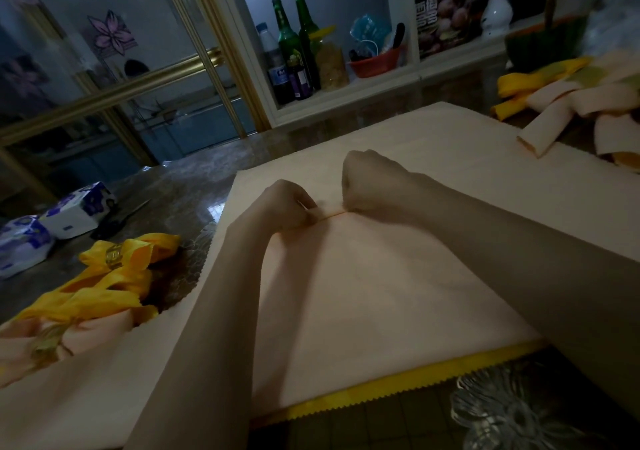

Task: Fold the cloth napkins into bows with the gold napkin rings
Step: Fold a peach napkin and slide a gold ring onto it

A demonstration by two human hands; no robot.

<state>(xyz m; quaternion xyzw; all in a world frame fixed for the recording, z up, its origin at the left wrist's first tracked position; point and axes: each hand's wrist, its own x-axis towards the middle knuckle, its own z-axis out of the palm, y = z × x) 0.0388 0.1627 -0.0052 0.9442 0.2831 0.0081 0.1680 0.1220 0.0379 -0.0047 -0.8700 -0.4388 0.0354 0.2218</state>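
Observation:
A pale peach cloth napkin [363, 276] lies spread flat across the table, with a yellow napkin's zigzag edge [398, 389] showing under its near side. My left hand [287, 203] and my right hand [370, 179] sit side by side near the napkin's middle, each pinching the same raised fold of the peach cloth. At the left lies a yellow bow [114, 276] with a gold napkin ring [115, 257] around it, and a peach bow [59, 338] sits beside it.
Folded peach and yellow napkins [568, 103] pile up at the far right. Two tissue packs [52, 228] and a dark knife [121, 217] lie at the left. A shelf behind holds green bottles [294, 44], a jar and a red bowl [375, 63].

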